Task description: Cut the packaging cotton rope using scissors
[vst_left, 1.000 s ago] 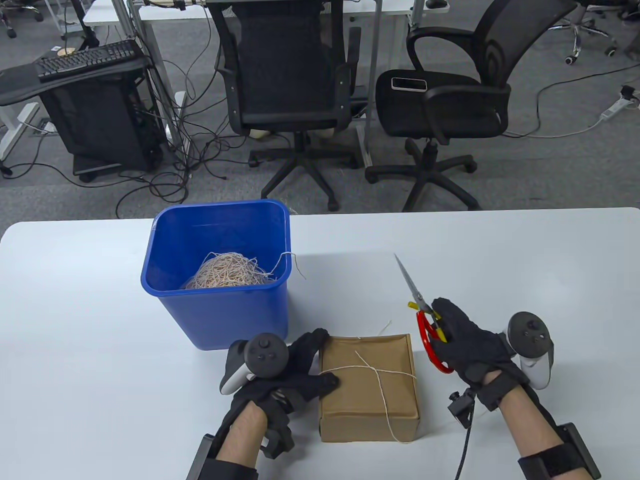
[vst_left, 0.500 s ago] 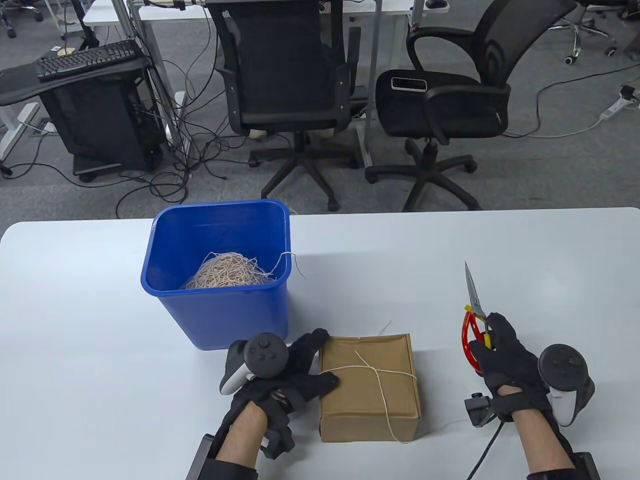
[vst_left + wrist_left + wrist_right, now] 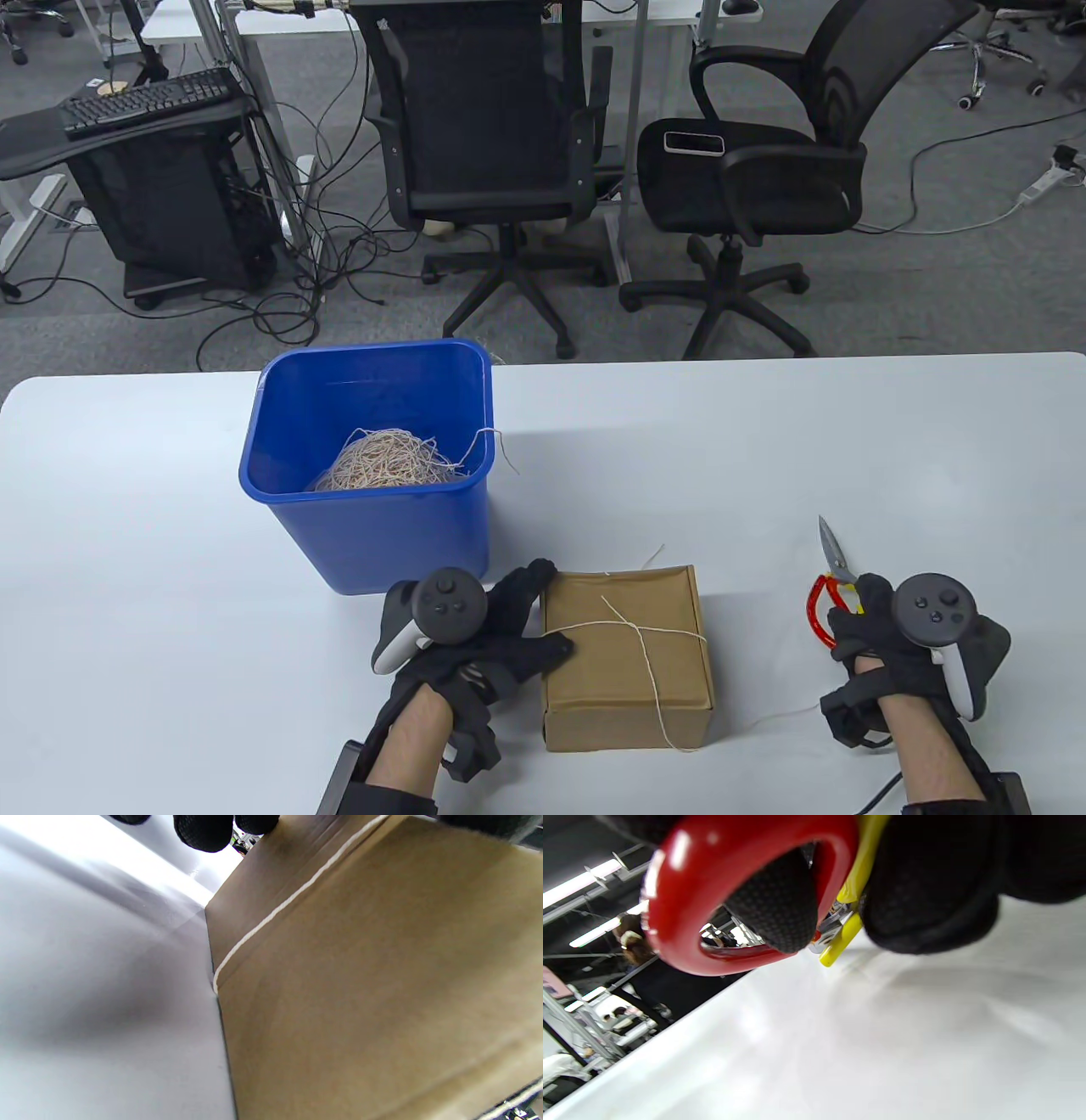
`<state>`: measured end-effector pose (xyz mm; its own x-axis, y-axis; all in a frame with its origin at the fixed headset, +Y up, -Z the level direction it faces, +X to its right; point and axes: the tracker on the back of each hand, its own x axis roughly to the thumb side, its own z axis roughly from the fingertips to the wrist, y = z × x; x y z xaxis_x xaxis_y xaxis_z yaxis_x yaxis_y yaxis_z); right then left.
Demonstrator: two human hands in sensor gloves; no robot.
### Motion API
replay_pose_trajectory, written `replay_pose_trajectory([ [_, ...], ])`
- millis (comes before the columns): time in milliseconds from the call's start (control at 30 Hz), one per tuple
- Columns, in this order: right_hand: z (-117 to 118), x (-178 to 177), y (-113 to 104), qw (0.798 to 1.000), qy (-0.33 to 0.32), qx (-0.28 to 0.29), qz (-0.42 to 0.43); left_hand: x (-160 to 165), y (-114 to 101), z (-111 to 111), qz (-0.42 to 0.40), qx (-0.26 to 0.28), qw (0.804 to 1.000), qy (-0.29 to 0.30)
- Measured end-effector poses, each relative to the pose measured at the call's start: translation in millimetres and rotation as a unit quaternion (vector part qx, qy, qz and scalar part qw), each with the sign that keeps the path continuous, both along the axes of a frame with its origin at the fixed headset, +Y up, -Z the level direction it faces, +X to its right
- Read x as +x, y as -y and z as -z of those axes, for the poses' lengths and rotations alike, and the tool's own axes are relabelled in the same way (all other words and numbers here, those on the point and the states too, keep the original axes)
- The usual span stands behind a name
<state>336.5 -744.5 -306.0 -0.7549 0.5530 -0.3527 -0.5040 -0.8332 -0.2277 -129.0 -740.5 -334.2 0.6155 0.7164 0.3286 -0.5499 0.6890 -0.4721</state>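
Observation:
A brown cardboard box (image 3: 625, 658) tied crosswise with white cotton rope (image 3: 643, 638) sits at the table's front middle. My left hand (image 3: 501, 632) rests against the box's left side, thumb on its top edge. In the left wrist view the box (image 3: 360, 984) fills the frame with the rope (image 3: 271, 923) across it. My right hand (image 3: 878, 632) grips red-handled scissors (image 3: 830, 577) to the right of the box, blades closed and pointing away from me. In the right wrist view a finger passes through the red handle loop (image 3: 712, 899).
A blue bin (image 3: 280, 441) holding a tangle of cut rope (image 3: 386, 458) stands behind and left of the box. A loose rope end (image 3: 764, 720) trails on the table right of the box. Office chairs stand beyond the table's far edge.
My right hand has moved the scissors right and toward me, away from the box. The left hand and the box have not moved.

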Motion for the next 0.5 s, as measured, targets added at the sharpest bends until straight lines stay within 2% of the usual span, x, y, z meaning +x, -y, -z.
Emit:
replay_pose_trajectory([
  [200, 3, -3, -1, 0.995, 0.004, -0.057, -0.087, 0, 0, 0, -0.002, -0.001, 1.0, 0.0],
  [267, 5, -8, 1, 0.987, -0.004, -0.103, -0.126, 0, 0, -1, -0.002, 0.0, 1.0, 0.0],
  [500, 9, -16, 4, 0.979, -0.009, -0.111, -0.17, 0, 1, -1, -0.003, -0.001, 1.0, -0.001],
])
